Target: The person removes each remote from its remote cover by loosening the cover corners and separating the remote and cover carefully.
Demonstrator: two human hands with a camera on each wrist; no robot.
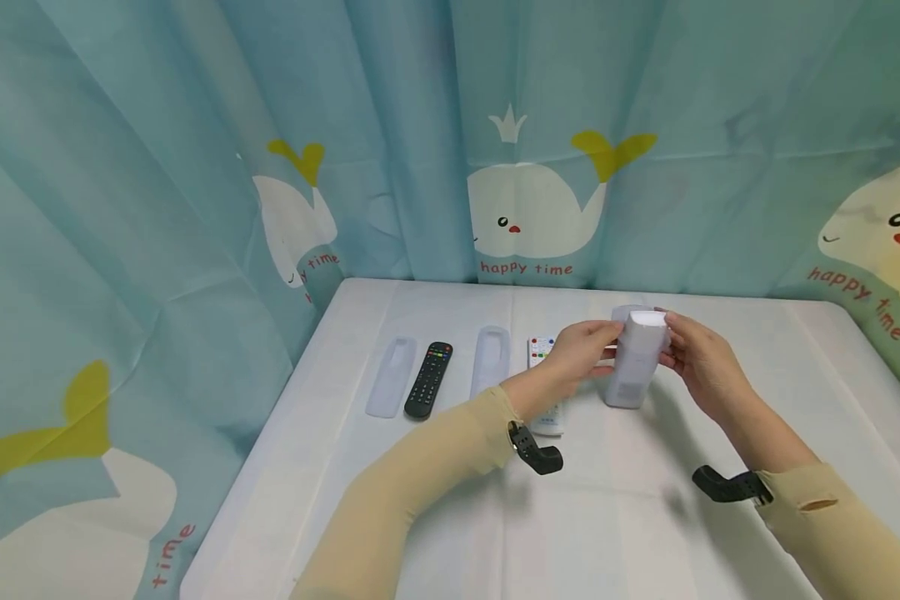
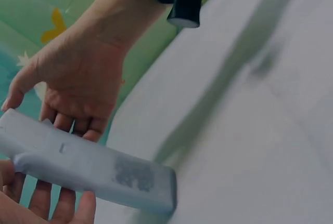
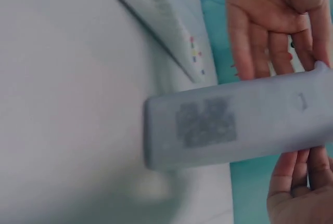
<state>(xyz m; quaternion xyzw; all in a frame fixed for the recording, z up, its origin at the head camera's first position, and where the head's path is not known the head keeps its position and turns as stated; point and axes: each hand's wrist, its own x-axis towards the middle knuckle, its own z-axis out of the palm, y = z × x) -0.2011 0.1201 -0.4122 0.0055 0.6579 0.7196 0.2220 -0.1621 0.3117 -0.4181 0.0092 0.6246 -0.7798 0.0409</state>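
Both hands hold a white remote control [image 1: 648,317] in a translucent sleeve [image 1: 630,375], tilted upright over the table with its back towards me. My left hand [image 1: 576,354] grips the left edge near the top, thumb in front and fingers behind. From the other side my right hand [image 1: 701,358] pinches the upper right edge. In the left wrist view the sleeve [image 2: 93,154] shows a dark patch near its lower end. The right wrist view shows the same patch on the sleeve [image 3: 260,115], with fingers on both long edges.
Left of the hands lie a black remote [image 1: 429,380], a translucent sleeve [image 1: 392,377] and another sleeve [image 1: 491,358]. A white remote [image 1: 546,421] lies partly hidden under my left forearm. A whale-print curtain [image 1: 412,167] hangs behind the white table [image 1: 585,533].
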